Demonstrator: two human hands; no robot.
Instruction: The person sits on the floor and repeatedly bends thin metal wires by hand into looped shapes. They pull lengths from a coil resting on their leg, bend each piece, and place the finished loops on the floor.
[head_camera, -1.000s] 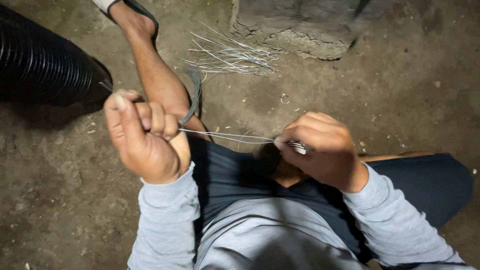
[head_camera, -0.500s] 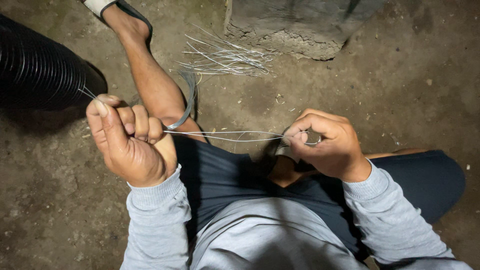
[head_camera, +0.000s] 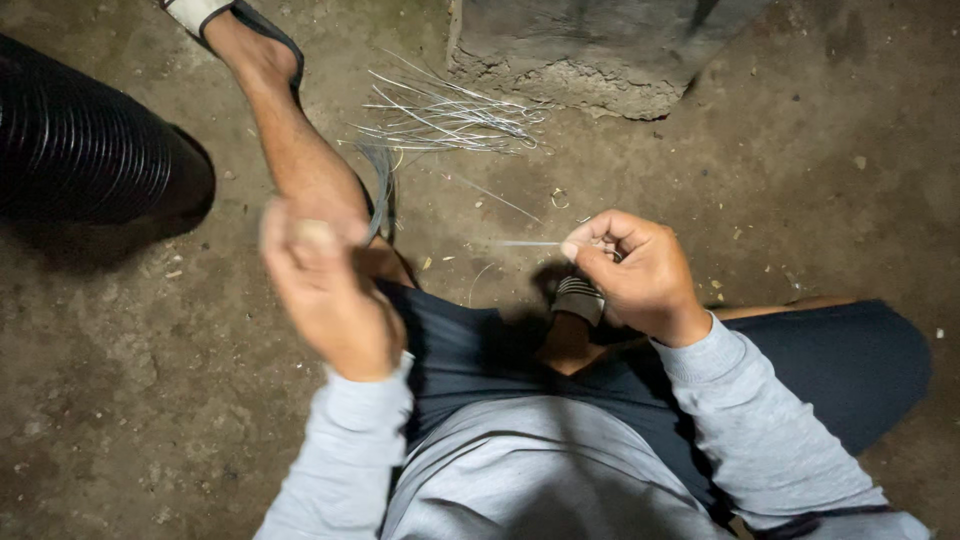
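My right hand (head_camera: 635, 270) pinches one end of a thin steel wire (head_camera: 528, 243) between thumb and fingers; the wire sticks out to the left. My left hand (head_camera: 325, 290) is blurred by motion, raised over my left shin with its fingers curled, and no wire shows in it. A curved grey strand (head_camera: 382, 190) lies beside my leg just past that hand. A loose bundle of cut wires (head_camera: 450, 110) is spread on the dirt floor ahead of both hands.
A black corrugated pipe (head_camera: 90, 150) lies at the left. A rough concrete block (head_camera: 590, 50) stands behind the wire bundle. My left leg stretches forward to a sandalled foot (head_camera: 230, 25); my other sandalled foot (head_camera: 580, 298) is tucked under my right hand.
The wire was stretched taut between both fists. Now my left hand has swung right and down, off the line of the wire, and only a short length shows from my right hand.
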